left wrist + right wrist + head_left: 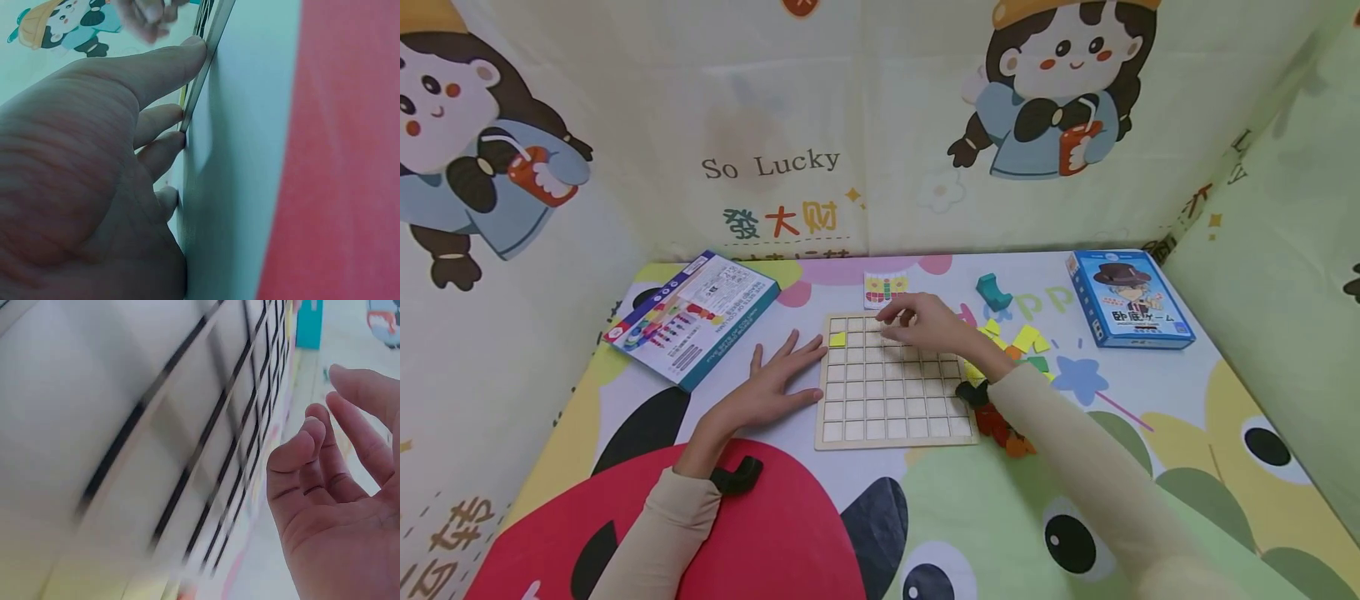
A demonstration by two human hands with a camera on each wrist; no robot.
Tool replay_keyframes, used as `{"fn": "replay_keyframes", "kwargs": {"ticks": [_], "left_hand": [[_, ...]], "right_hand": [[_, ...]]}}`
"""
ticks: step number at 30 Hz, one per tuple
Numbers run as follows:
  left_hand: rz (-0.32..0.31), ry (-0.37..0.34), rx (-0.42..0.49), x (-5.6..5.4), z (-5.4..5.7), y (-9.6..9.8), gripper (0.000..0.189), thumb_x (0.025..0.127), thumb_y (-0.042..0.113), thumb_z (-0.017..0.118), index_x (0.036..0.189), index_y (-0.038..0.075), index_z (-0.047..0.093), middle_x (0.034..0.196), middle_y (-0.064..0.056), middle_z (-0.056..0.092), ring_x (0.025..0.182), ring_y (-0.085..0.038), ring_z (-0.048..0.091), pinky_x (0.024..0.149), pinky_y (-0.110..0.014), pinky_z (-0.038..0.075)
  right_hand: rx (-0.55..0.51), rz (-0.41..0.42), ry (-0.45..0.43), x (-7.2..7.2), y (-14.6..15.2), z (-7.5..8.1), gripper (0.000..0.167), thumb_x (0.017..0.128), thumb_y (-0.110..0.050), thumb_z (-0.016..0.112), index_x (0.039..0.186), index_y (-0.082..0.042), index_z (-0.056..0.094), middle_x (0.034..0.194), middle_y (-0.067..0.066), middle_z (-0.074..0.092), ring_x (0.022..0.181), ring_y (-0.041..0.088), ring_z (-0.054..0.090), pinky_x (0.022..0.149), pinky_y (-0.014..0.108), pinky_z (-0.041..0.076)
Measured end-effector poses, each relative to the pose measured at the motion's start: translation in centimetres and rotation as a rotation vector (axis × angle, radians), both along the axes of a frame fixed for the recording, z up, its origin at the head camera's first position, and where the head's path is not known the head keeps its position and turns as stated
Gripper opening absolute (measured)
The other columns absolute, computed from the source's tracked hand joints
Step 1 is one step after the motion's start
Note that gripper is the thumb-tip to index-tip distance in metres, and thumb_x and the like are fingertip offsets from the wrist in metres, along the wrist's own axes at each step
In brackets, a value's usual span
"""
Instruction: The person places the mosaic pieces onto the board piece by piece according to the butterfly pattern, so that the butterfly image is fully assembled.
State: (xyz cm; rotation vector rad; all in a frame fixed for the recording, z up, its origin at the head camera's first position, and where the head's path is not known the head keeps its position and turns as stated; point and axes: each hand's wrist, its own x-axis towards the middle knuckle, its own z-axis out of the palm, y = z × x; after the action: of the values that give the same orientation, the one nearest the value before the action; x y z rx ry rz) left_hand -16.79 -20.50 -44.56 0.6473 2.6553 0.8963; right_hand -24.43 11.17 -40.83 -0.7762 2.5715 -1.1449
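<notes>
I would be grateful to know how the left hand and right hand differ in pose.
The left hand touches the edge of the board; the right hand is raised over it. The left hand is spread; the right hand is loosely curled. Both come from pale sleeves and hold nothing visible.

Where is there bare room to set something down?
Bare tabletop lies between the left sleeve and right sleeve, in front of the grid board, and right of the right sleeve, before the blue box. Crowded: the board's right side, with loose coloured pieces.
</notes>
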Motion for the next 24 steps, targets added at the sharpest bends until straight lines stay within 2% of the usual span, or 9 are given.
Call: {"fn": "replay_keyframes", "kwargs": {"ticks": [6, 10, 14, 19, 24], "left_hand": [[0.010, 0.000, 0.003, 0.1, 0.0, 0.0, 0.081, 0.096, 0.038, 0.076, 0.166, 0.023, 0.038, 0.178, -0.004, 0.026, 0.168, -0.039, 0.000, 0.123, -0.077, -0.018], [0.015, -0.005, 0.004, 0.2, 0.1, 0.0, 0.082, 0.095, 0.039, 0.076, 0.166, 0.024, 0.038, 0.178, -0.004, 0.025, 0.169, -0.039, 0.000, 0.123, -0.077, -0.018], [0.017, -0.004, 0.000, 0.2, 0.0, -0.1, 0.082, 0.096, 0.040, 0.076, 0.166, 0.026, 0.037, 0.179, -0.003, 0.025, 0.169, -0.038, 0.000, 0.123, -0.077, -0.018], [0.012, -0.007, -0.004, 0.2, 0.1, -0.1, 0.082, 0.096, 0.041, 0.075, 0.167, 0.026, 0.036, 0.179, -0.003, 0.024, 0.169, -0.038, -0.001, 0.123, -0.076, -0.018], [0.013, -0.012, -0.007, 0.2, 0.1, 0.0, 0.082, 0.096, 0.040, 0.075, 0.167, 0.025, 0.036, 0.179, -0.003, 0.024, 0.169, -0.038, -0.001, 0.124, -0.076, -0.018]], "right_hand": [[0.048, -0.108, 0.030, 0.9, 6.3, 0.3, 0.029, 0.098, -0.024, 0.077, 0.122, -0.008, 0.078, 0.109, 0.008, 0.077, 0.092, 0.022, 0.064, 0.072, 0.028, 0.052], [0.120, -0.177, 0.056, 1.5, 10.6, 0.3, 0.030, 0.099, -0.023, 0.076, 0.124, -0.008, 0.076, 0.112, 0.011, 0.075, 0.092, 0.024, 0.061, 0.066, 0.025, 0.052], [0.195, -0.215, 0.101, 2.0, 14.5, 0.2, 0.030, 0.099, -0.021, 0.075, 0.125, -0.006, 0.076, 0.115, 0.014, 0.074, 0.091, 0.024, 0.059, 0.066, 0.023, 0.051], [0.249, -0.249, 0.106, 2.5, 17.9, 0.1, 0.030, 0.096, -0.016, 0.076, 0.124, -0.004, 0.076, 0.118, 0.019, 0.073, 0.090, 0.024, 0.056, 0.067, 0.023, 0.048], [0.285, -0.243, 0.084, 2.6, 19.7, -0.4, 0.034, 0.093, -0.012, 0.077, 0.126, -0.002, 0.075, 0.116, 0.019, 0.072, 0.087, 0.023, 0.055, 0.065, 0.023, 0.046]]}}
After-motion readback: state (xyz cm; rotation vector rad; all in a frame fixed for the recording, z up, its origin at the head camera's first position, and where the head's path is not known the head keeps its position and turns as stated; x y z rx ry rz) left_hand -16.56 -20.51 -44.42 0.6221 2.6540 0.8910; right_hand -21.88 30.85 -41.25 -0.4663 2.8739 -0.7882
